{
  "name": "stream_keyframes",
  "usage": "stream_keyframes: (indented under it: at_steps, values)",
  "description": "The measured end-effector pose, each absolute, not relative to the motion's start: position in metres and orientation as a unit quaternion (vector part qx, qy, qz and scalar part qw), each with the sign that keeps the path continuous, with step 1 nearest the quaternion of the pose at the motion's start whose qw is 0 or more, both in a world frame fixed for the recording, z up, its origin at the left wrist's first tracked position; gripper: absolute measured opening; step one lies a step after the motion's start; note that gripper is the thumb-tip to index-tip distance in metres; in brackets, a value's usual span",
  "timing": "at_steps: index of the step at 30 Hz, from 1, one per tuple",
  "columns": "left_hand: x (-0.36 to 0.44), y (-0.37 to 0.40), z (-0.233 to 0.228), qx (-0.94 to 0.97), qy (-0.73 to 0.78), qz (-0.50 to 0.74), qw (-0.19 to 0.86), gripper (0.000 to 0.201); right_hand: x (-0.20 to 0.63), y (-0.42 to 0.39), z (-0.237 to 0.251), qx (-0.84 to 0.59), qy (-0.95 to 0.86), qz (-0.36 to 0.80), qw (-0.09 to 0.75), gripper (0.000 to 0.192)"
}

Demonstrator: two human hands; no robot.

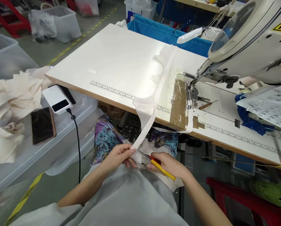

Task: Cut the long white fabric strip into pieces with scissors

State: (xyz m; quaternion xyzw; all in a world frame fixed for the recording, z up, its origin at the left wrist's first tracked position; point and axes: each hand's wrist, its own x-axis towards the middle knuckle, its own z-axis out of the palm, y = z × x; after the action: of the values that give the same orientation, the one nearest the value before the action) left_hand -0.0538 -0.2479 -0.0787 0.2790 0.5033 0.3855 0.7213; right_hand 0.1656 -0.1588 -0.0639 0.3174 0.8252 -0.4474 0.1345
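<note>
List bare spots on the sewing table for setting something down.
Free: the white tabletop left of the fabric strip, behind the printed ruler. Crowded: around the sewing machine and paper sheet, and the lap, where both hands work with snips.

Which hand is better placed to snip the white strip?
Right hand, probably: it holds the yellow snips, blades at the strip. Left hand pinches the strip's end.

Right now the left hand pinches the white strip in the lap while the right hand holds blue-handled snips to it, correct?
Not quite: the snips have a yellow handle, not blue. The head view shows the right hand holding them to the white strip, which the left hand pinches in the lap.
</note>
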Motion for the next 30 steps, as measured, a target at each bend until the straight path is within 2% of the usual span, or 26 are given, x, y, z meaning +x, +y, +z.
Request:
stream_keyframes:
  at_steps: [6, 13, 21, 26, 28, 30]
  values:
    - [-0.056, -0.247, -0.085, 0.28, 0.494, 0.399, 0.719, 0.042, 0.162, -0.165, -0.063, 0.362, 0.856, -0.347, 0.128, 0.051]
    - [-0.058, -0.247, -0.091, 0.28, 0.481, 0.4, 0.728, 0.04, 0.16, -0.17, -0.068, 0.391, 0.839, -0.362, 0.112, 0.055]
    - [-0.056, -0.247, -0.092, 0.285, 0.492, 0.386, 0.726, 0.04, 0.153, -0.168, -0.068, 0.379, 0.876, -0.281, 0.101, 0.05]
    - [-0.057, -0.248, -0.091, 0.31, 0.51, 0.35, 0.722, 0.044, 0.152, -0.168, -0.074, 0.388, 0.859, -0.319, 0.098, 0.052]
    - [-0.065, -0.245, -0.092, 0.367, 0.544, 0.321, 0.683, 0.045, 0.157, -0.169, -0.076, 0.391, 0.853, -0.335, 0.083, 0.051]
    - [-0.077, -0.235, -0.094, 0.449, 0.625, 0.317, 0.555, 0.046, 0.165, -0.172, -0.079, 0.39, 0.85, -0.349, 0.066, 0.05]
